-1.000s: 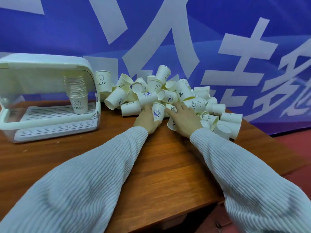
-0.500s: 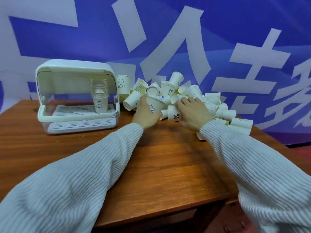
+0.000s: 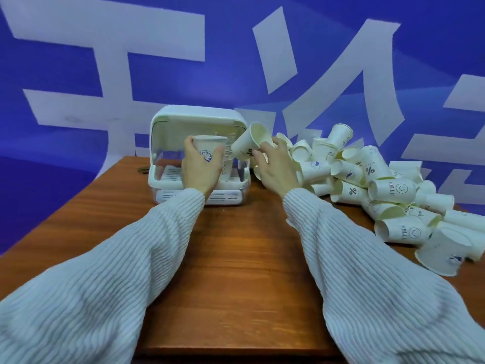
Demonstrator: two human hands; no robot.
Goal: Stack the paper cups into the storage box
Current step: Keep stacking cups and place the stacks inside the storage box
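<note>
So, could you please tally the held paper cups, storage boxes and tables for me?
White paper cups held: 2, blue-logo cup in left hand, tilted cup in right hand
White plastic storage box: 1
Brown wooden table: 1
Total: 4

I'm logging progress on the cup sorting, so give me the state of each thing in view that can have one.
storage box: lid raised, open at the front
stack in the box: upright on the rack, partly hidden by the hands
left hand: grips an upright cup
right hand: holds a tilted cup, mouth up and to the right
pile of cups: loose on the table, most on their sides
</note>
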